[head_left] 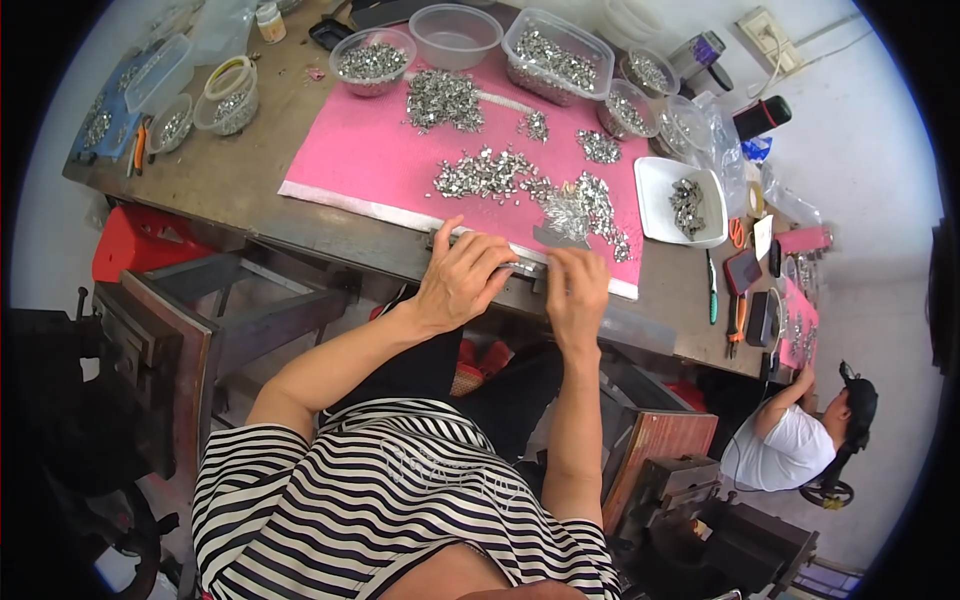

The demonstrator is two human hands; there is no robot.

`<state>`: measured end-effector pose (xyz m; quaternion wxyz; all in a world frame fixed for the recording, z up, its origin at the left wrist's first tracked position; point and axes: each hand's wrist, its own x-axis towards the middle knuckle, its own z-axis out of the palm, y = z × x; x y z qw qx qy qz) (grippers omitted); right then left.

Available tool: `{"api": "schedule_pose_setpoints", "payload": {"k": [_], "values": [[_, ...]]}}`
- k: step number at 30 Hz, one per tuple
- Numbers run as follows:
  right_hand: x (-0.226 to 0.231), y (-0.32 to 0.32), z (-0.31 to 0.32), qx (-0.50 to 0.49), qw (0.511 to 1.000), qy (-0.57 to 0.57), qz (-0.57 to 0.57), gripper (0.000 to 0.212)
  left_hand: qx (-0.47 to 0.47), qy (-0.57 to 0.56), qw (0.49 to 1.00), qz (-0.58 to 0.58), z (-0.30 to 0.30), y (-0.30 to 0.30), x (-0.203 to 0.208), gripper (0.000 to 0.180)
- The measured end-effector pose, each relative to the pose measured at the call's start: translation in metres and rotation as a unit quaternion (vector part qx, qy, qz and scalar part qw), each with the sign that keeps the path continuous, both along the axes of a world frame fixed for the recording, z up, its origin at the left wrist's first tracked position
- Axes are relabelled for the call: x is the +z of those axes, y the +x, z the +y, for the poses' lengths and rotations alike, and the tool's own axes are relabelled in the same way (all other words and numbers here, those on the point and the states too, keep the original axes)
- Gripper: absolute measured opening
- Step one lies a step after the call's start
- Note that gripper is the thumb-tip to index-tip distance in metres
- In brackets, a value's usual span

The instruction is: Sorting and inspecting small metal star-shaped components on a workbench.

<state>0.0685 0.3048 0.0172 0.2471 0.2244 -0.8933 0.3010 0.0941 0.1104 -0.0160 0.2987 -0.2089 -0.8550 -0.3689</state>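
At the near edge of the table, my left hand (462, 278) is closed, its thumb and fingers pinching a small silvery metal piece (522, 266). My right hand (577, 290) is closed just to the right of it, fingers bent downward; what it grips is hidden behind the fingers. Beyond the hands, loose small metal parts (484, 174) lie in heaps on a pink mat (350, 150). A bundle of thin silvery pins (568, 216) rests in front of my right hand, beside a flat grey plate (556, 238).
Clear plastic tubs (372, 88) of metal parts line the back. A white tray (652, 200) holds darker parts at right, near orange-handled pliers (736, 325) and a green-handled tool (712, 300). A co-worker (790, 440) sits at far right. A red stool (140, 245) stands left.
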Motion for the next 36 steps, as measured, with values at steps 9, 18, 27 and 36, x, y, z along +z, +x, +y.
{"api": "schedule_pose_setpoints", "payload": {"k": [9, 18, 27, 36], "values": [[-0.009, -0.034, 0.006, -0.084, 0.992, 0.097, 0.007, 0.007, -0.003, 0.004, 1.000, -0.003, 0.001, 0.000, 0.000, 0.026], [0.004, -0.002, -0.018, 0.074, 0.985, -0.094, -0.126, 0.008, 0.008, 0.008, 1.000, -0.001, 0.000, 0.002, -0.001, 0.035], [-0.004, 0.003, -0.025, 0.078, 0.992, -0.062, -0.070, 0.010, -0.001, 0.022, 1.000, 0.002, 0.000, 0.000, -0.001, 0.036], [-0.007, 0.008, -0.026, 0.069, 0.997, 0.006, 0.028, 0.013, 0.005, 0.018, 1.000, 0.001, 0.000, 0.002, -0.001, 0.035]]}}
